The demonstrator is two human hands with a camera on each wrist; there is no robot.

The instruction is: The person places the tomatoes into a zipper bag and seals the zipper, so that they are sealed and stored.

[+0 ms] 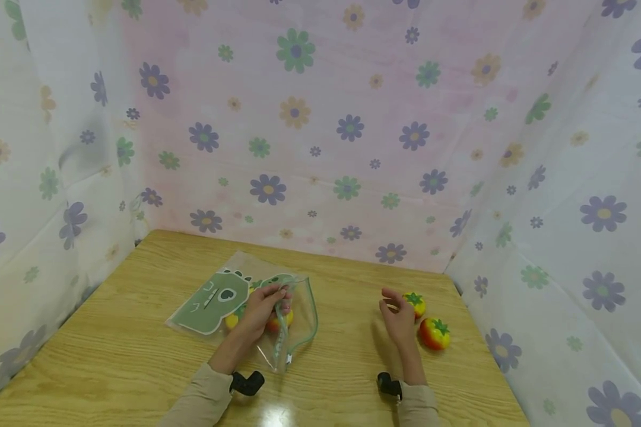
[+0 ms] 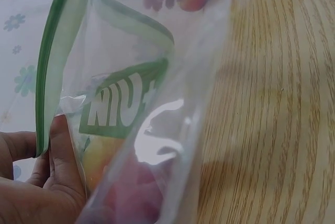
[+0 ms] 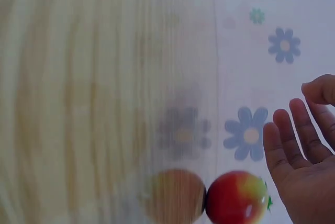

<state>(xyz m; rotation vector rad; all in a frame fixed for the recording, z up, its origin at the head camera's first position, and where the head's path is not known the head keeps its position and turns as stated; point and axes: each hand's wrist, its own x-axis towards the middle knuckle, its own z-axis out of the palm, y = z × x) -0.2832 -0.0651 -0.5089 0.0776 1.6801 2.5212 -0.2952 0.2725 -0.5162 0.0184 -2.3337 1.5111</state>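
My left hand pinches the open mouth edge of a clear zip bag with a green dinosaur print and a green rim. Inside the bag are yellow-red tomatoes, partly hidden by the print and the hand. My right hand is held over the table at the right with loosely bent fingers and holds nothing. Just to its right is a red-yellow tomato with a green leafy top. Another tomato sits behind it, partly covered by the hand.
The wooden table carries the bag on its left half. A white slider hangs at the near end of the bag's rim. Flower-printed cloth stands behind the table and along both sides.
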